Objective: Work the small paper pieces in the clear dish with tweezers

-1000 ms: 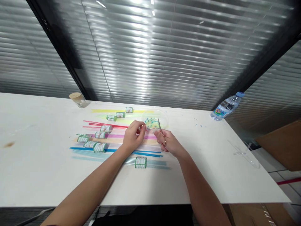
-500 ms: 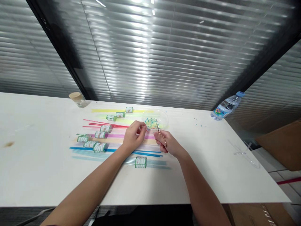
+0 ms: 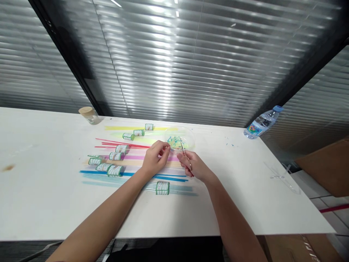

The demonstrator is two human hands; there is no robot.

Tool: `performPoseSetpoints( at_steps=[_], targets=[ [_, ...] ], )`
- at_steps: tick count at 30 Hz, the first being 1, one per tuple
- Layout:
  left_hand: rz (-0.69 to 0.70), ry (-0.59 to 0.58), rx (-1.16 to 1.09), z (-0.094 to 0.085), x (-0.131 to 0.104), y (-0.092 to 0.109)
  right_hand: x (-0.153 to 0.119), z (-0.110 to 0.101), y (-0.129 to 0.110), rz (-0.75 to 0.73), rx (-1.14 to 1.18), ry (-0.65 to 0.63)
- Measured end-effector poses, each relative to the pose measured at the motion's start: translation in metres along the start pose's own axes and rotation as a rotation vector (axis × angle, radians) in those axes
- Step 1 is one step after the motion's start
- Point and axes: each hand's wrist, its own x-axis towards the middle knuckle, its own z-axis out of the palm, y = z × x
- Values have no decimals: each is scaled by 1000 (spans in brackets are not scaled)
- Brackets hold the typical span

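Observation:
My left hand is closed in a pinch above the coloured sticks, and what it holds is too small to make out. Scissors are in my right hand, their blades pointing up over a clear round dish. Small blue, green and yellow bits lie in the dish. Under and beside my left hand are red sticks, blue sticks, and purple, orange, yellow and pale ones. Patterned paper bands sit around or on several bundles.
A jar with a wooden lid stands at the back left of the white table. A water bottle is at the back right, and a clear plastic tie lies near the right edge.
The scissors have moved very slightly left, and their handles look closer together. My left hand holds nearly the same place.

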Motion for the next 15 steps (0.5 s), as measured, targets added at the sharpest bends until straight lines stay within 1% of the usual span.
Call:
performPoseSetpoints(
  at_steps=[5,15],
  targets=[
    [13,-1,-8,0,0,0,0,0,0,-20,4,-8],
    [19,6,-13,0,0,0,-1,0,-1,9,-1,2]
  ],
)
